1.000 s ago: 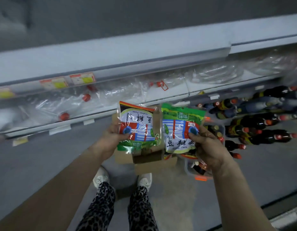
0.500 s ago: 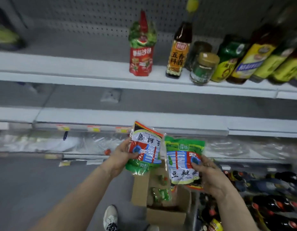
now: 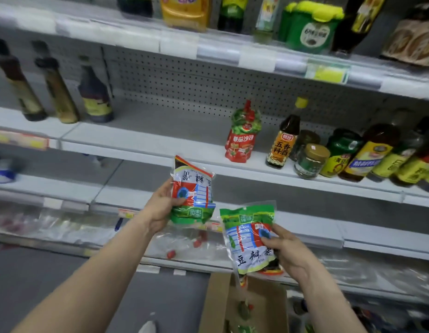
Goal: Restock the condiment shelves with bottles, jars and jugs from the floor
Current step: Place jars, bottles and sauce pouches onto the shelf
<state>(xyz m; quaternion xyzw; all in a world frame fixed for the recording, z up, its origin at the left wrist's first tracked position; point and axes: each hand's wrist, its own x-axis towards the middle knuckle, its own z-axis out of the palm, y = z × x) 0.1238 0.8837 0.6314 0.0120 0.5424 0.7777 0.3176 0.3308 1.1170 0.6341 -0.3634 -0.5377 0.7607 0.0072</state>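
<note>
My left hand (image 3: 161, 205) grips a sauce pouch (image 3: 193, 191) with red, blue and green print, held upside down in front of the middle shelf (image 3: 141, 143). My right hand (image 3: 289, 254) grips a second, matching sauce pouch (image 3: 248, 239), lower and to the right, its green top upward. Both pouches hang in the air, apart from each other. The shelf stretch above the left pouch is bare, left of a red tomato sauce pouch (image 3: 243, 135).
An open cardboard box (image 3: 218, 306) sits on the floor below my right hand. Bottles and jars (image 3: 312, 159) line the middle shelf's right side. Three dark bottles (image 3: 57, 92) stand at its left. The top shelf (image 3: 232, 51) holds more bottles. Plastic-wrapped goods (image 3: 64, 227) fill the lowest shelf.
The view has lifted from the floor to the shelves. Both hands have risen with the pouches, and the pouches have drawn apart, the left one higher than the right.
</note>
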